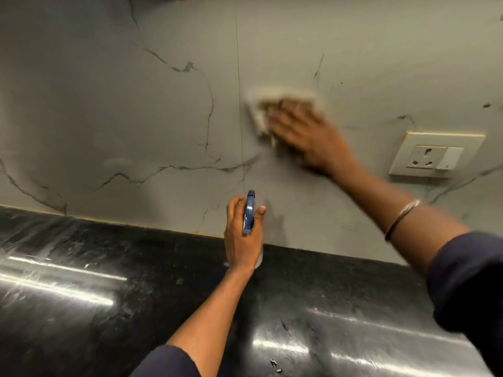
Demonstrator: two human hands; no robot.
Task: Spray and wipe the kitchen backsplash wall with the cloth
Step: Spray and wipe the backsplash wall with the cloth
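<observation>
a view from above looks down at two bare arms reaching toward a pale grey marble-look backsplash wall (122,91) with dark veins and a thin vertical seam. the right hand (307,134) lies flat with fingers spread, pressing a light cream cloth (261,110) against the wall just right of the seam; hand and cloth are blurred. a thin metal bangle (402,219) circles the right forearm, and a dark blue sleeve (468,289) covers the upper arm. the left hand (242,240) is lower, near where the wall meets the counter, its fingers wrapped closed around a spray bottle (249,213) with a blue trigger head pointing at the wall; the bottle's body is mostly hidden behind the hand. to the right of the cloth, a cream-coloured electrical socket with switch (435,156) is set into the wall. below runs a glossy black stone countertop (81,295) with bright streaks of reflected light and a few small crumbs.
</observation>
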